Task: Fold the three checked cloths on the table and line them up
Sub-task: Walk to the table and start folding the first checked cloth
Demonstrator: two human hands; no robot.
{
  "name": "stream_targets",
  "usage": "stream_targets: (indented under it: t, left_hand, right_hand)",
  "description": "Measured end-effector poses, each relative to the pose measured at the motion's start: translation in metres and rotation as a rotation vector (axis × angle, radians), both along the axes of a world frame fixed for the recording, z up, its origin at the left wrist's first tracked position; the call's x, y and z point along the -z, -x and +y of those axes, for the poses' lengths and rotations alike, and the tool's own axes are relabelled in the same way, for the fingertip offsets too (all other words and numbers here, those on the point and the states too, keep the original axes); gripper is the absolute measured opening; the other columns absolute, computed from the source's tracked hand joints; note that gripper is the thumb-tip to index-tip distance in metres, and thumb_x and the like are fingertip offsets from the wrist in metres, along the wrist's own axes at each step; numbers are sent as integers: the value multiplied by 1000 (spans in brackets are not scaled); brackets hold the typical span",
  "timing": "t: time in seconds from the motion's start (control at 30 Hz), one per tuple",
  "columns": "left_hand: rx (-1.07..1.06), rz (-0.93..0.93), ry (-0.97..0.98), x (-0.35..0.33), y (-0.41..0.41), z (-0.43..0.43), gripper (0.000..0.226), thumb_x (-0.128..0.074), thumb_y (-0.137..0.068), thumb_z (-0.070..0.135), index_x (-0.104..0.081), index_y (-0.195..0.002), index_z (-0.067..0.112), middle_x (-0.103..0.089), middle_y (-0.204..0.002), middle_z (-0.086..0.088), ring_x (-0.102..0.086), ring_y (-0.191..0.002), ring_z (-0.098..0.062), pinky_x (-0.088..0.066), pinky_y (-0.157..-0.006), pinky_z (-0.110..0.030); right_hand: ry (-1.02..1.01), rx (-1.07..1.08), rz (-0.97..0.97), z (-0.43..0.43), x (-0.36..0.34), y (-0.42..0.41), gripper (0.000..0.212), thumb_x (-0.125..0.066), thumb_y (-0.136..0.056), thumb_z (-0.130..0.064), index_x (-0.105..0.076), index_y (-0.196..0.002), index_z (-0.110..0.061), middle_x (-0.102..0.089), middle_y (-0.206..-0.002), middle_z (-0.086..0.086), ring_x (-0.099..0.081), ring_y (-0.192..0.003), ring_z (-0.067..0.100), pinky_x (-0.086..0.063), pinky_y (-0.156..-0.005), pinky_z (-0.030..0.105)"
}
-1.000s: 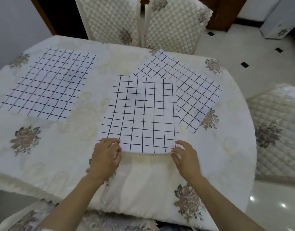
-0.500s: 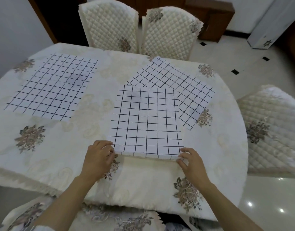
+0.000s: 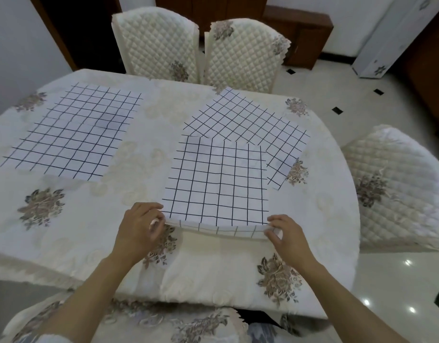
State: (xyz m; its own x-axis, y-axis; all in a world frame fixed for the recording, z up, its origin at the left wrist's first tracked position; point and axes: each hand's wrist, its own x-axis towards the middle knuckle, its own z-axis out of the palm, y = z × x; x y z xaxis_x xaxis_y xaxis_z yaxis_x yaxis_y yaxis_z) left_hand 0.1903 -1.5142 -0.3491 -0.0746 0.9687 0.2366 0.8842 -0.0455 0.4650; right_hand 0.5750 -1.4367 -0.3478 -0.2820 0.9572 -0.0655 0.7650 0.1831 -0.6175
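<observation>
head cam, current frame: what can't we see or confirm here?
All in the head view:
- right cloth: its near-left part is covered by the middle cloth.
- left hand: how far its fingers reach under the cloth corner is hidden by the hand's own back.
- right hand: the same is hidden by the lifted cloth corner.
- table: its left side is cut off by the frame edge.

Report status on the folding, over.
Left hand and right hand each pinch a near corner of the middle cloth, near edge lifted. Its far edge overlaps the right cloth. Left cloth flat, unfolded.
</observation>
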Motion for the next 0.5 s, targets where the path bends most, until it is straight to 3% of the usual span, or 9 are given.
stream_targets:
  t: [0.17, 0.3, 0.5]
  left_hand:
    - [-53, 29, -25, -8, 3, 29, 24, -52, -85, 33, -68, -78, 17, -69, -106, 1, -58, -101, -22, -40, -79, -36]
    - [-43, 73, -8, -11, 11, 61, 26, -52, -86, 36, -68, -77, 18, -68, -107, 1, -58, -102, -24, -38, -77, -36]
    - [-66, 66, 24, -13, 16, 120, 10, -61, -82, 26, -62, -75, 19, -67, -111, 0, -56, -106, -26, -41, -81, -42]
  right_hand:
    - [-32, 37, 25, 36, -5, 10, 9, -73, -85, -15, -71, -91, -9, -65, -109, 3, -60, -103, 22, -48, -93, 40]
    - [-49, 97, 47, 65, -10, 15, 15, -76, -82, -17, -72, -94, -8, -66, -107, 2, -60, -102, 19, -47, -93, 37]
    - [-62, 132, 85, 119, -10, 22, 9, -74, -84, -15, -72, -89, -8, -67, -105, 2, -60, -100, 17, -46, -91, 33]
